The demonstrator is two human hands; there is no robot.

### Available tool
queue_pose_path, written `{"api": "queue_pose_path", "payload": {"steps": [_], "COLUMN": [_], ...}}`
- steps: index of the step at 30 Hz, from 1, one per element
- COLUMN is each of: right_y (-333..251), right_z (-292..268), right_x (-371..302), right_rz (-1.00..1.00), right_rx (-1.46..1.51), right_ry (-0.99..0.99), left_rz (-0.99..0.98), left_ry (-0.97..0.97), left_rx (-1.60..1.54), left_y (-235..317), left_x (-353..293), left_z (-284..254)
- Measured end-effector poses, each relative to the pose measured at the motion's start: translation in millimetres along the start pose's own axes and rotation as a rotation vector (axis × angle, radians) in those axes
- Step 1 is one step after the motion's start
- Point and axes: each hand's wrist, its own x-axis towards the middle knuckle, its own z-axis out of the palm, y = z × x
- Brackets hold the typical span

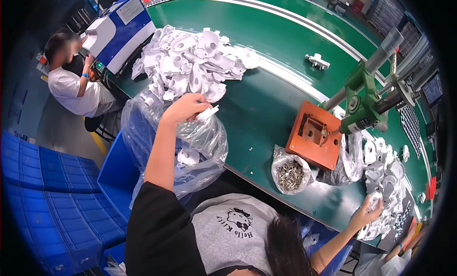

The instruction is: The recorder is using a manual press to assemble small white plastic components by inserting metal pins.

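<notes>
My left hand point(183, 108) is closed on a white plastic part point(208, 113), above the mouth of a clear plastic bag point(209, 140). The bag lines a blue bin, and another white piece point(188, 156) shows inside it. Just beyond that hand lies a large heap of white plastic parts point(183, 61). Far to the right, my right hand point(365, 214) grips a white plastic part point(375, 200) at the edge of a second pile of white parts point(394, 170). Its fingers are partly hidden by the piece.
Between my hands stands a green press point(359, 97) with an orange fixture block point(312, 135). A bag of small metal pins point(290, 175) sits before it. One white part point(317, 61) lies on the green conveyor point(266, 28). A co-worker point(71, 80) sits left, near stacked blue crates point(52, 195).
</notes>
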Motion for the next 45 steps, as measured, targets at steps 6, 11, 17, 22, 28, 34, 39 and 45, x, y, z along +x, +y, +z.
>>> {"api": "queue_pose_path", "payload": {"steps": [6, 11, 17, 22, 28, 34, 39, 45], "right_y": [-111, -209, -222, -213, -211, -207, -211, -204], "right_z": [11, 17, 27, 26, 25, 23, 23, 25], "right_x": [-44, -58, -55, -63, -56, -53, -62, -61], "right_rz": [0.144, -0.077, -0.212, -0.159, -0.033, 0.055, 0.144, 0.106], "right_rx": [0.682, 1.186, 1.366, 1.367, 1.41, 1.386, 1.436, 1.491], "right_ry": [-0.338, -0.721, -0.786, -0.736, -0.838, -0.922, -0.872, -0.869], "left_rz": [0.296, 0.5, 0.531, 0.471, 0.454, 0.403, 0.408, 0.465], "left_ry": [-0.408, -0.693, -0.79, -0.781, -0.724, -0.717, -0.713, -0.741], "left_rx": [-0.468, -0.761, -0.861, -0.86, -0.871, -0.844, -0.859, -0.856], "left_y": [21, 50, 63, 62, 63, 58, 58, 59], "left_x": [-4, -44, -71, -76, -78, -78, -79, -82], "left_z": [69, 151, 191, 204, 215, 218, 220, 224]}}
